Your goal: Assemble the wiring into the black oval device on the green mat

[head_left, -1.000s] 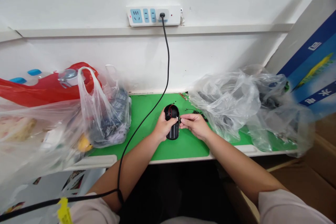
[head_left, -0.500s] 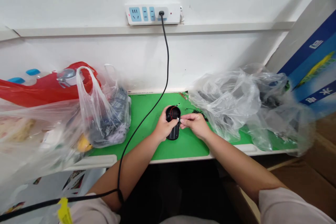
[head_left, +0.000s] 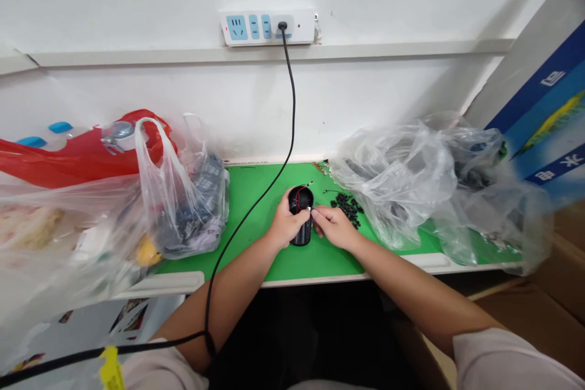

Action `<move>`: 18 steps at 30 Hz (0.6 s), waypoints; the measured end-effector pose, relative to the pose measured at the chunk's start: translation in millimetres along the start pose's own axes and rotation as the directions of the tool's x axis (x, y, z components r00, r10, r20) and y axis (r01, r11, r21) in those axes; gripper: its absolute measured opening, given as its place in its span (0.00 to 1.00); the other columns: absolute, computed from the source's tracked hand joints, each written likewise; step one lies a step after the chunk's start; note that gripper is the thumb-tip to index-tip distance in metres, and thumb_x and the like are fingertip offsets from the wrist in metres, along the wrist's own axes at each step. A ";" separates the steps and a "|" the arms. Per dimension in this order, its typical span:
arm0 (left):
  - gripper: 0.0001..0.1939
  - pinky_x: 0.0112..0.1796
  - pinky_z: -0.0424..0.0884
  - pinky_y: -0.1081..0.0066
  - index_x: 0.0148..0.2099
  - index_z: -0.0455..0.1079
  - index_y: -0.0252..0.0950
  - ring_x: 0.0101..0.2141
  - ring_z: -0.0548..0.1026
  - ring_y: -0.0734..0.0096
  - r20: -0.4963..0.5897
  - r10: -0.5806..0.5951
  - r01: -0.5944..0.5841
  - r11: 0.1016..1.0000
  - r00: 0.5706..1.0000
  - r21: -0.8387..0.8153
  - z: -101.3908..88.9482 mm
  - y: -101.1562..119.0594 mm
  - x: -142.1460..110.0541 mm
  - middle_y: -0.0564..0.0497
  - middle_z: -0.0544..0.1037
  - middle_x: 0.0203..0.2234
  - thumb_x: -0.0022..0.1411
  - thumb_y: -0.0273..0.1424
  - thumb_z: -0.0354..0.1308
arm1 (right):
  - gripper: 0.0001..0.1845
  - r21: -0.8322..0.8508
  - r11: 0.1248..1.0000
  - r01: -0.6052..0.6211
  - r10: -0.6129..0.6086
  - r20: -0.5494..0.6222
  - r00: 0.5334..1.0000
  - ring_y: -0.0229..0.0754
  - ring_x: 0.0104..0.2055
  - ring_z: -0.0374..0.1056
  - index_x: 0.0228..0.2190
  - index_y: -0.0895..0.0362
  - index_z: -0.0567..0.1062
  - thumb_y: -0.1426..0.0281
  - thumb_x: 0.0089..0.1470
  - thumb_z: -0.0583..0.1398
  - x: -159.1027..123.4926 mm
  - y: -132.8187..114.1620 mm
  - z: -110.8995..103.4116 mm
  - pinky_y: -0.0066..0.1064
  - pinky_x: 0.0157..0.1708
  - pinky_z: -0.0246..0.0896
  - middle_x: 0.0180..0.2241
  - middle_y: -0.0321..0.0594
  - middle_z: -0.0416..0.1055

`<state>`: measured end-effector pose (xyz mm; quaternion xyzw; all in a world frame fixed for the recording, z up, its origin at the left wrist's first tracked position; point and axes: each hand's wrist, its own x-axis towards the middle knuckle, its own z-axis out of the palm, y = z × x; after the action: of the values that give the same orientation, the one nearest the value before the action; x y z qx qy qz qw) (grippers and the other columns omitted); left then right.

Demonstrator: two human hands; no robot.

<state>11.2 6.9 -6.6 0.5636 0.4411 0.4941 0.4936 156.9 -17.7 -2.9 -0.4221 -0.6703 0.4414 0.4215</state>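
Left hand (head_left: 287,225) curled round black cylinder (head_left: 300,235), steadying it; right hand (head_left: 334,227) nearly shut at its rim, hold unclear; loose black pieces (head_left: 348,206) just beside.

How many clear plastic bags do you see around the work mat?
3: a clear bag holding dark items at mid-left, a larger clear bag at far left, and a bunched clear bag at right, possibly two overlapping.

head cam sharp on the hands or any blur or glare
Head view: left hand, right hand and black plastic cylinder look fairly sharp; near clear plastic bag at lower left is hazy; crumpled clear plastic bag on the right shows glare
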 end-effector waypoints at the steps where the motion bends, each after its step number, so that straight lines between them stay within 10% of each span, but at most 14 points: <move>1: 0.28 0.38 0.69 0.69 0.53 0.60 0.36 0.32 0.72 0.73 -0.009 0.010 -0.010 1.000 1.000 0.010 -0.4 -0.9 0.6 0.52 0.72 0.34 0.48 0.27 0.59 | 0.19 -0.083 0.994 0.066 -0.067 -0.009 0.998 0.36 0.25 0.62 0.21 0.59 0.68 0.62 0.58 0.51 -0.6 0.9 2.4 0.30 0.28 0.58 0.22 0.37 0.64; 18: 0.23 0.39 0.67 0.71 0.47 0.63 0.34 0.35 0.70 0.73 0.009 0.046 -0.047 0.992 0.999 0.116 2.2 -0.9 2.5 0.52 0.72 0.36 0.46 0.23 0.58 | 0.10 -0.546 0.821 0.166 -0.185 0.020 0.982 0.39 0.25 0.62 0.30 0.59 0.65 0.72 0.59 0.46 -5.8 11.6 11.9 0.31 0.29 0.57 0.24 0.40 0.66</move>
<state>13.7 9.1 -7.2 0.6032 0.4543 0.4771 0.4497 149.7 -23.0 -18.1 -0.4683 -0.7969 0.1846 0.3340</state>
